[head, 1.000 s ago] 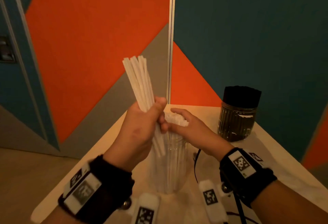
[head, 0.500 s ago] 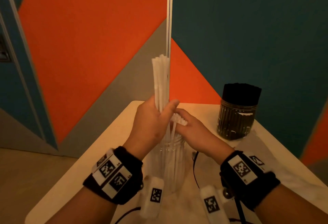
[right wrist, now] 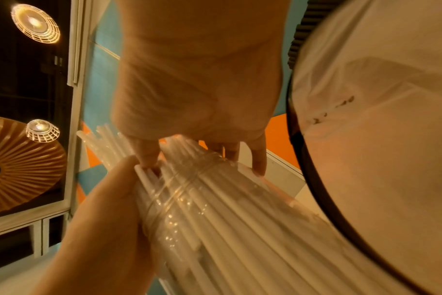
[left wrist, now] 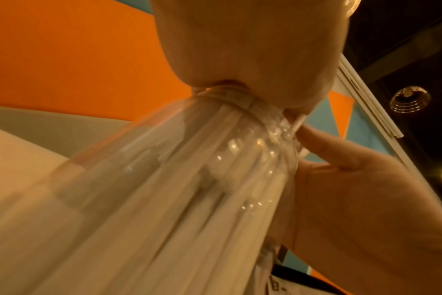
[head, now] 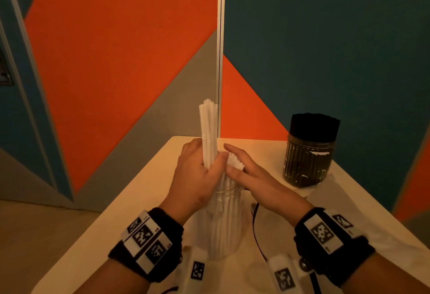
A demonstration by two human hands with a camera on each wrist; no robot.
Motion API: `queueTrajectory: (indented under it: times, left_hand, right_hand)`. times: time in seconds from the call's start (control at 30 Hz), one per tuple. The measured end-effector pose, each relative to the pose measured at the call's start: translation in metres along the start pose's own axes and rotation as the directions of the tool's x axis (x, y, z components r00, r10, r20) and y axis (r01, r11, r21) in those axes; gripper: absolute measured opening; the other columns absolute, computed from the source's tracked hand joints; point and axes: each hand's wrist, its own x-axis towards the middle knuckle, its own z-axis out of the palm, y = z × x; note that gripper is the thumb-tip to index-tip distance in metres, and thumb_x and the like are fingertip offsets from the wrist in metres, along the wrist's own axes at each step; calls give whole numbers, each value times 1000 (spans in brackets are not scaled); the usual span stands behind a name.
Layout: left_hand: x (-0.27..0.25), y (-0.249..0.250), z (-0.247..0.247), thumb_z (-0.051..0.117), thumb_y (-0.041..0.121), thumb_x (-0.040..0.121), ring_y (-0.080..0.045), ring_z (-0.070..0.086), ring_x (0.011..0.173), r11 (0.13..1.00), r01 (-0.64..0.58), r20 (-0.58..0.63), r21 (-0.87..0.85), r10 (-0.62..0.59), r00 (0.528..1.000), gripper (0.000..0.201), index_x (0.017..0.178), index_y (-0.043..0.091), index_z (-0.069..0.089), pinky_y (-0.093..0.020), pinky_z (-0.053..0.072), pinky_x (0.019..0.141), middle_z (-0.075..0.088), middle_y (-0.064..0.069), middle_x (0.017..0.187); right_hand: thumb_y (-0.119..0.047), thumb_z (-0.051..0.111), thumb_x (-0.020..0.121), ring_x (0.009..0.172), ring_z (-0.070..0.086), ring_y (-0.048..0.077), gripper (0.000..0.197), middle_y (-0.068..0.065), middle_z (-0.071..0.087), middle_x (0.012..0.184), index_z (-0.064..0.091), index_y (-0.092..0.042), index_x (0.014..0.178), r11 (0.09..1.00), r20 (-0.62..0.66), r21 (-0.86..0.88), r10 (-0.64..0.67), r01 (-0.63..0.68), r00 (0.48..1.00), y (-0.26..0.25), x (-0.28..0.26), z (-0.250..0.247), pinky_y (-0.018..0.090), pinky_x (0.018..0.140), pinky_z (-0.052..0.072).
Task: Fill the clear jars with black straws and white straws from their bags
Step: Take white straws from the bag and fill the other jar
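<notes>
Dim amber light, blurred wide-angle wrist views

Black wristbands (head: 149,245) with square-coded tags

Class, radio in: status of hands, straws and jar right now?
Left hand grips white straw bundle upright over clear jar. Right hand open, steadying straws already inside. Nothing blocking.

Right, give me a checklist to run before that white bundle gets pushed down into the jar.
1. Left hand grips the white straw bundle: ok.
2. Bundle upright over the clear jar: ok.
3. Right hand holds aside the straws already in the jar: ok.
4. Room left in the jar: cannot tell.
5. Jar standing on the table: ok.
6. Black straw jar stands apart: ok.
</notes>
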Motion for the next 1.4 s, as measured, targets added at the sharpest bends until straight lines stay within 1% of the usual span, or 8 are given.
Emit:
queueTrajectory:
  times: [0.17, 0.37, 0.47, 0.63, 0.83, 1.03, 1.17, 1.4]
  left_hand:
    - [-3, 1, -3, 55, 54, 86, -11, 57, 98, 994, 38, 7, -103, -37, 999, 23, 104, 40, 49, -42, 52, 83, 55, 9, 102]
    - [32, 26, -26, 64, 57, 84, -5, 55, 118, 962, -9, -80, -272, -13, 997, 78, 148, 34, 26, -26, 47, 94, 51, 11, 132]
    - [59, 44, -37, 63, 41, 89, -6, 57, 113, 971, -85, -93, -222, 66, 994, 63, 146, 28, 36, -32, 50, 93, 53, 7, 131]
    - [44, 46, -27, 48, 33, 98, -8, 61, 109, 943, -315, 146, 105, 299, 943, 36, 126, 20, 67, -29, 48, 93, 68, 6, 119]
    - [-17, 11, -16, 41, 34, 101, -15, 60, 117, 817, -450, 243, 359, 384, 891, 38, 120, 18, 70, -32, 39, 105, 68, 0, 125]
    - [-22, 13, -23, 33, 41, 103, -25, 54, 128, 777, -436, 270, 454, 346, 899, 50, 129, 12, 64, -41, 34, 112, 63, -7, 133]
    - [-33, 20, -26, 34, 40, 103, -28, 43, 137, 784, -417, 194, 460, 370, 909, 51, 140, 10, 52, -42, 25, 116, 49, -10, 147]
    - [-54, 77, -7, 50, 15, 93, -23, 55, 100, 872, -434, 22, 229, 441, 897, 30, 114, 8, 70, -26, 37, 89, 67, -8, 109]
  right_hand:
    - [-93, 57, 62, 125, 40, -20, 103, -47, 38, 133, 20, -56, 151, 999, 28, 19, -27, 26, 999, -5, -10, 0, 11, 100, 37]
    - [-69, 80, 58, 134, 47, 3, 114, -14, 44, 151, 19, -47, 152, 994, -28, -111, -24, 21, 999, -4, -7, 8, 38, 113, 41]
    - [-67, 81, 59, 130, 51, 1, 110, -13, 49, 147, 23, -47, 150, 995, -29, -102, -25, 22, 999, -1, -5, 9, 36, 112, 43]
    - [-65, 80, 62, 127, 50, -7, 107, -18, 49, 145, 24, -43, 151, 995, -35, -83, -54, 51, 998, 2, -4, 9, 22, 106, 43]
    - [-32, 83, 77, 119, 42, -26, 100, -35, 41, 136, 21, -38, 155, 996, -20, -66, -55, 54, 998, 10, -1, 7, 0, 90, 37]
    - [-33, 84, 79, 131, 44, -7, 105, -16, 38, 152, 15, -38, 158, 994, -34, -107, -26, 22, 999, 8, -4, 6, 1, 95, 36]
    - [-45, 84, 74, 111, 32, -38, 125, -29, 28, 145, -6, -31, 160, 993, 6, -122, -1, 2, 1000, -6, -20, -6, -6, 87, 29]
    - [-78, 72, 66, 137, 17, -4, 127, -18, 10, 165, -4, -37, 159, 862, -174, -384, 284, -330, 943, 5, -107, -51, 17, 107, 20]
